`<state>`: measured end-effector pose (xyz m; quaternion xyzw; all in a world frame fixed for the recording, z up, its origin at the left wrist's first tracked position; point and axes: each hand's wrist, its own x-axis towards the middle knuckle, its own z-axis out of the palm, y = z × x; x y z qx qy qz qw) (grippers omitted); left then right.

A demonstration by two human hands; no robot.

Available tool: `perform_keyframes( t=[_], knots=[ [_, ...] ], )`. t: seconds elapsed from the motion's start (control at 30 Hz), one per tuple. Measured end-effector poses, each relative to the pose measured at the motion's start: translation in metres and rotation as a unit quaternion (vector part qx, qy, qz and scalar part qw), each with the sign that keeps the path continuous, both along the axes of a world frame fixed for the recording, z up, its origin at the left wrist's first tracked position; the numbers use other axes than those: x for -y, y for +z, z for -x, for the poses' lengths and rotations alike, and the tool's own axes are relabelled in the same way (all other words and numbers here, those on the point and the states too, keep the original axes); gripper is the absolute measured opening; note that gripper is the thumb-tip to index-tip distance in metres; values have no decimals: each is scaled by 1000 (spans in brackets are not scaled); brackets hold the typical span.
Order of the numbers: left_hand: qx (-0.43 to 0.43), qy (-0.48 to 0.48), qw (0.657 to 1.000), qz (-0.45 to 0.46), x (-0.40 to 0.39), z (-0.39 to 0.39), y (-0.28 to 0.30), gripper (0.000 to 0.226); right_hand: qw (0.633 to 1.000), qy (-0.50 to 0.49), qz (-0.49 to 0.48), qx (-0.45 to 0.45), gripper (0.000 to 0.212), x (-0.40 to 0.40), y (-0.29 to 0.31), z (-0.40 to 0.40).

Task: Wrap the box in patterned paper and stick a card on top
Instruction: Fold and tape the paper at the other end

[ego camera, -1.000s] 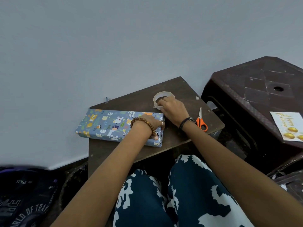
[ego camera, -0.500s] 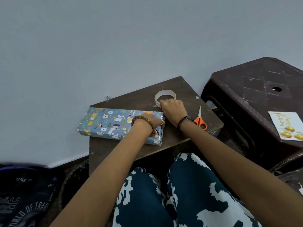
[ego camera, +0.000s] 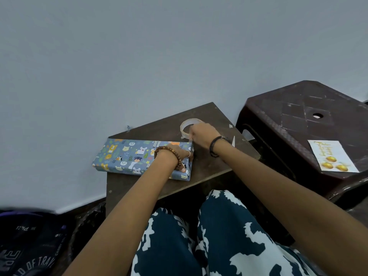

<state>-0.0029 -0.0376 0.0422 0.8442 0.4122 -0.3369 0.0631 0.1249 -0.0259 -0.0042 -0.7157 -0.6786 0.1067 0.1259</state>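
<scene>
The box (ego camera: pixel 127 156), wrapped in blue animal-print paper, lies on the small dark wooden table (ego camera: pixel 209 166). My left hand (ego camera: pixel 179 156) rests on its right end, with the fingers bent over the end edge and the thumb on top. My right hand (ego camera: pixel 201 134) is just right of that end, at the near side of the clear tape roll (ego camera: pixel 186 124), and pinches tape at the roll. A pale strip shows between the roll and the box corner. The greeting card (ego camera: pixel 332 156), with gold writing and gold fruit, lies on the brown plastic stool (ego camera: pixel 298 120) to the right.
Only a blade tip of the scissors (ego camera: pixel 233 140) shows behind my right wrist. The wall runs close behind the table. A dark bag (ego camera: pixel 27 246) sits on the floor at lower left. My patterned lap is below the table's front edge.
My right hand has shifted slightly from the tape roll toward the box's right end. The scissors' orange handles are now hidden by my wrist. My left hand has stayed on the box.
</scene>
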Motion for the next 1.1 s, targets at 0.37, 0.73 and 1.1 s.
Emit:
perform_keyframes(
  t=[0.37, 0.73, 1.1],
  knots=[
    [48, 14, 999, -8, 2, 0, -2, 48, 691, -169, -140, -689, 11, 81, -46, 6],
    [-24, -80, 996, -20, -4, 1, -3, 52, 627, -239, -122, -732, 42, 96, -59, 36],
    [-56, -109, 992, -32, -7, -4, -5, 58, 708, -268, -135, -639, 41, 88, -65, 51]
  ],
)
